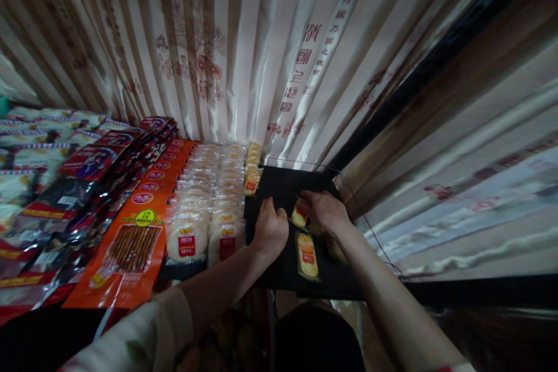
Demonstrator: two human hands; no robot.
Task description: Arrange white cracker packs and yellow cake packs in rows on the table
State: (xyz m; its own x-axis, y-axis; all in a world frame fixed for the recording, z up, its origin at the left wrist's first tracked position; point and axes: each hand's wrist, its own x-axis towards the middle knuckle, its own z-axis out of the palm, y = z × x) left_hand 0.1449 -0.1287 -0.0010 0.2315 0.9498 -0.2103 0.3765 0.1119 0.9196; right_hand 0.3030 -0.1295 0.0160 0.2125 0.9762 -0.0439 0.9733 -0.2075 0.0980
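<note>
My right hand [325,209] reaches over the black surface [272,183], its fingers closed on the edge of a small wrapped yellow rice cracker [299,215] with a red label. Just below it lies another wrapped yellow rice cracker [307,256]. More wrapped pieces are partly hidden under my right hand and forearm. My left hand [271,225] rests low over the same surface, thumb and fingers apart, with nothing visible in it. Beyond its fingertips, a short row of the yellow rice crackers [251,180] runs back towards the curtain.
Rows of round white wrapped crackers [187,238] stand left of my left hand. Further left are orange packs of snack sticks [133,244], dark red packs [96,157] and white packs [41,157]. Pleated printed curtains [244,52] hang behind and at the right. A thin cord [370,226] runs along the right side.
</note>
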